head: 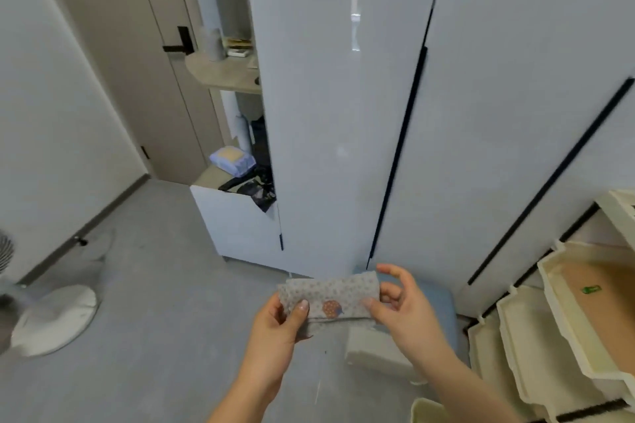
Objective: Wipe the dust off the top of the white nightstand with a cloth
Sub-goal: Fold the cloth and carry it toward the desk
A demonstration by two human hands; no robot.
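Left hand: closed in a pinch on left end of folded patterned cloth, thumb on top. Right hand: pinching right end between thumb and forefinger, other fingers loosely curled. Cloth held stretched in air before white wardrobe, near its base. Left of wardrobe, against its side: low white cabinet, wipes pack and black bag on top. Right of wardrobe: stacked cream trays. Far left of wardrobe: fan base on floor.

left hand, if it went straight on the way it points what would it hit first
Apart from the cloth it holds, the left hand points toward the lower wardrobe door; that is probably met first, though depth is unclear.
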